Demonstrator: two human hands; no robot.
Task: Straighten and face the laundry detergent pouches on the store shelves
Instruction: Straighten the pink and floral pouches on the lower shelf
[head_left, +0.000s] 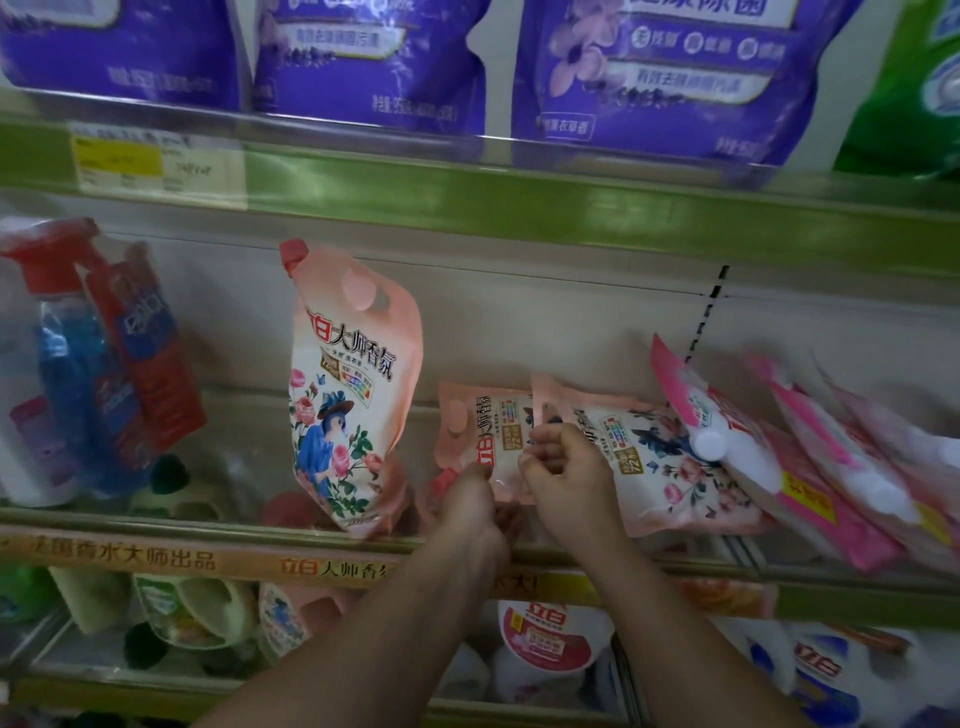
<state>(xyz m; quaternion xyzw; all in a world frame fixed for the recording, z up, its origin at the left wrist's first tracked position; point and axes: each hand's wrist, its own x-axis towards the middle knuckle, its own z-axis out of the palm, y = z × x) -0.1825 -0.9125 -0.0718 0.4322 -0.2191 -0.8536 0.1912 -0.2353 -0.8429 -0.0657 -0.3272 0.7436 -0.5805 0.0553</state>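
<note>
**Both hands on a fallen pink pouch, middle shelf**

Head view: on the middle shelf, one pink flowered pouch stands upright, leaning slightly, its red cap at top left. Just right of it, a second pink pouch lies on its side, and a third pouch lies overlapping it, tilted down to the right. The left hand grips the lower edge of the second pouch, fingers curled under it. The right hand has its fingers curled, pinching the pouch edges where the two lying pouches overlap. Further right, a row of brighter pink-and-white pouches slumps over, touching the third pouch. Purple pouches stand on the shelf above. Spray bottles stand at the far left.
</note>
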